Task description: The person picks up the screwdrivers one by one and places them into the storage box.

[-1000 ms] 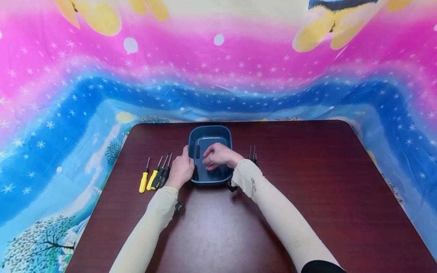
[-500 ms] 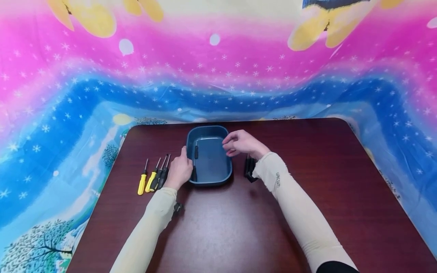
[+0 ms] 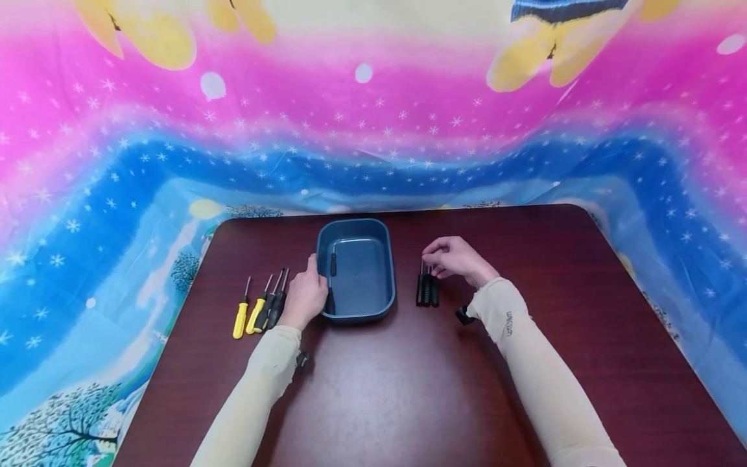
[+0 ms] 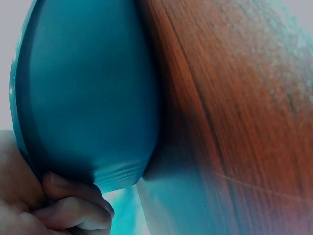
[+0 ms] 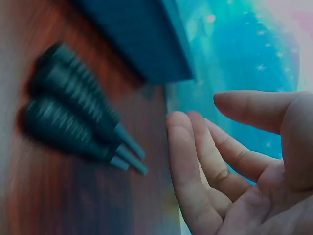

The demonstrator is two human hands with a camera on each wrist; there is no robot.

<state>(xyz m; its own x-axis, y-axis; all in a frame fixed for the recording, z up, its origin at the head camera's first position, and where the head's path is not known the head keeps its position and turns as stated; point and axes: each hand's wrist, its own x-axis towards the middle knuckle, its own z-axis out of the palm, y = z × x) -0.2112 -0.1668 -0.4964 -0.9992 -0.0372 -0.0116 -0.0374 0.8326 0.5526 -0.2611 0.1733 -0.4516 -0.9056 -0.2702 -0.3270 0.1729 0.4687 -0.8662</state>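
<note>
A dark blue-grey plastic bin [image 3: 392, 279] stands near the table's middle. My left hand [image 3: 305, 295] holds its left wall, and the left wrist view shows curled fingers [image 4: 73, 210] against the bin's outside. Inside, along the left wall, lie two small black-handled screwdrivers, a farther screwdriver [image 3: 333, 263] and a nearer screwdriver [image 3: 330, 301]. Right of the bin, three black-handled screwdrivers [image 3: 427, 292] lie side by side, shafts pointing away. Above their shafts is my right hand [image 3: 458, 261]. In the right wrist view its thumb and fingers are apart, with nothing between them.
Left of my left hand lie two yellow-handled screwdrivers [image 3: 240, 318] and two black-handled screwdrivers [image 3: 275, 310] in a row. The dark red-brown table [image 3: 554, 324] extends to the right and front. A patterned cloth [image 3: 373, 168] hangs behind the table.
My right hand has moved from over the bin, out past its right rim, to the black screwdrivers on the right. The left hand stays at the bin's left wall.
</note>
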